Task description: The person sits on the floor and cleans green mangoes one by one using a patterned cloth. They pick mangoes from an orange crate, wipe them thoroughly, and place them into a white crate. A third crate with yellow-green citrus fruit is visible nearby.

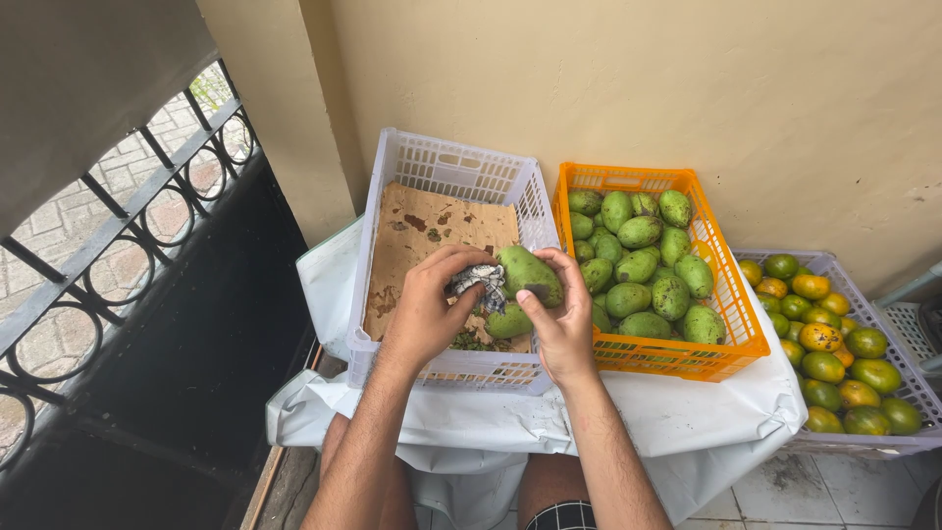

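Right hand point(561, 324) grips a green oval mango point(530, 275), left hand point(432, 309) clutching a crumpled grey cloth point(481, 283) against it; one mango point(510, 322) lies in the white plastic crate point(446, 177), the orange plastic crate point(726, 324) sits full.

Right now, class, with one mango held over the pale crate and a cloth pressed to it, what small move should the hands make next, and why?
Probably turn the mango a little in the right hand so an unwiped side meets the crumpled cloth. The left hand presses the cloth against only one end of the fruit, and the rest of the green skin sits outside it.
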